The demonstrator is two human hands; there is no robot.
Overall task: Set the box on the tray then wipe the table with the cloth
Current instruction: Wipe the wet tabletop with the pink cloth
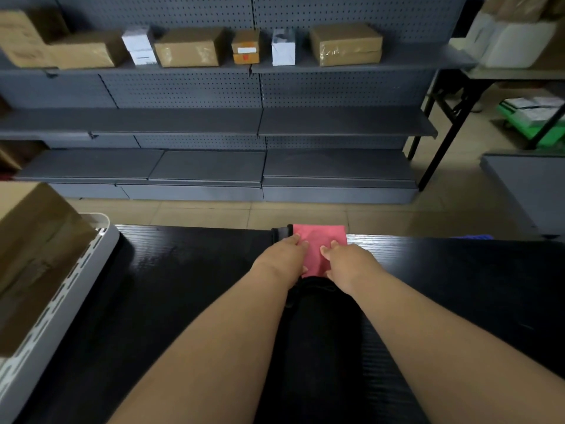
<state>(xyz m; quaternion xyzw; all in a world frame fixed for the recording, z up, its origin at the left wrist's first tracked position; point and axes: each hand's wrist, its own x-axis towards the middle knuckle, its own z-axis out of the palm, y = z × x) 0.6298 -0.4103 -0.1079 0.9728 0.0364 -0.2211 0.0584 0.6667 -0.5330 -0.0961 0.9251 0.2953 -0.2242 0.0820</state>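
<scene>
On the table, flat left hand and right hand press the cloth, lengthwise pointing away.

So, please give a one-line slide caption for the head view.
With the box in the white tray, the left hand and right hand press the pink cloth at the table's far edge.

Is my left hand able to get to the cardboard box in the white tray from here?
Probably yes. The left hand rests on the pink cloth at the far edge of the black table, and only tabletop shows between it and the cardboard box in the white tray on the left.
</scene>
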